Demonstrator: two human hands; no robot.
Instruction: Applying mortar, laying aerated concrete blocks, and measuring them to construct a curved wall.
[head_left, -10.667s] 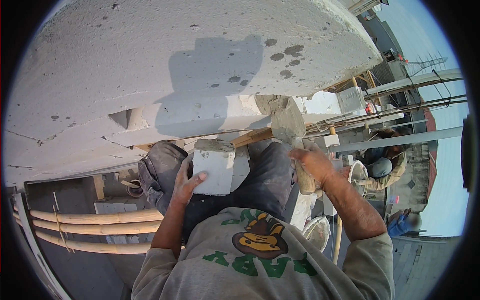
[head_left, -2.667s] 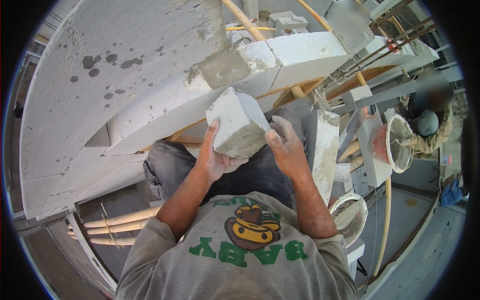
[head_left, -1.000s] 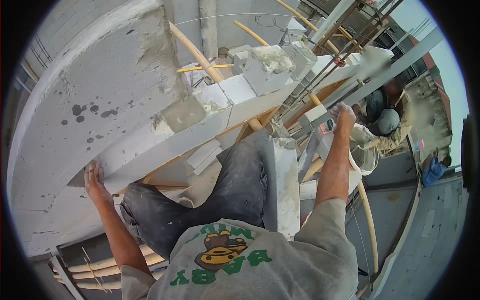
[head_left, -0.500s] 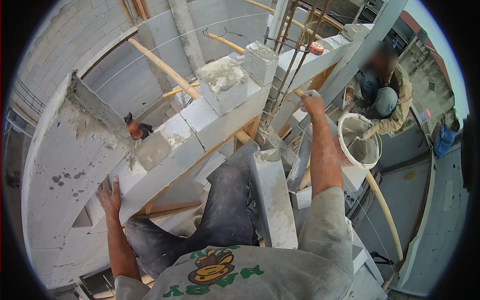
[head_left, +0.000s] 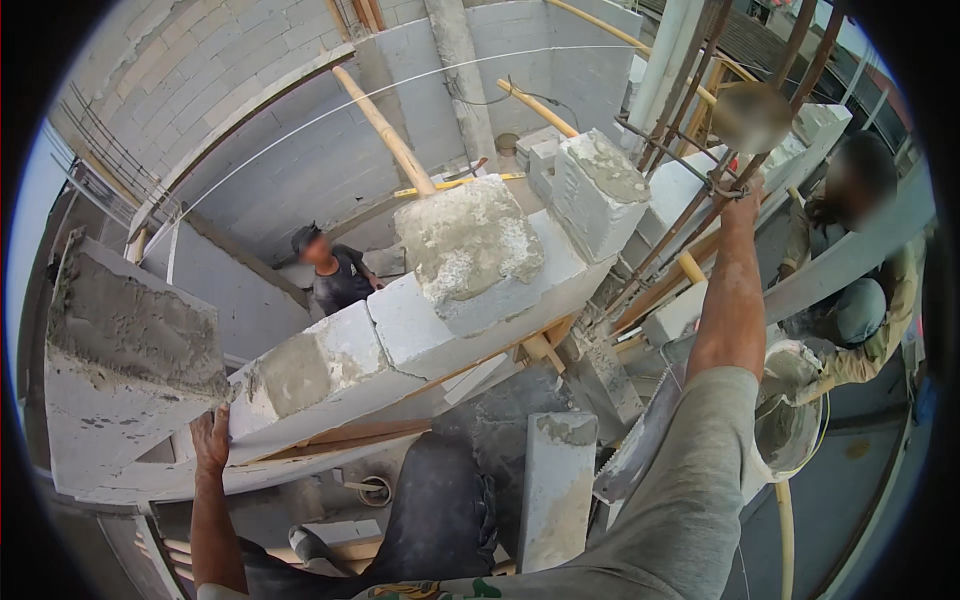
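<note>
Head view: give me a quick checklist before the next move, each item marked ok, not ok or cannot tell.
1. Left hand supported: ok, it rests open against the block wall.
2. Right hand secure: cannot tell; it is at the rebar, but its finger closure is unclear.
3. Far side of wall free of people: not ok, a co-worker in dark clothing is there.
4. Right side free of people: not ok, another co-worker is close by.
5. Both feet visible: not ok, only one shoe shows.

Rough grey mortar [head_left: 462, 228] crusts the matt, chalky block [head_left: 503, 304]. To its right rise rusty, coarse metal rods [head_left: 687, 85]; behind it leans a smooth bamboo pole [head_left: 385, 135]; nearer than it, the trousers [head_left: 440, 510] are dull cloth.
</note>
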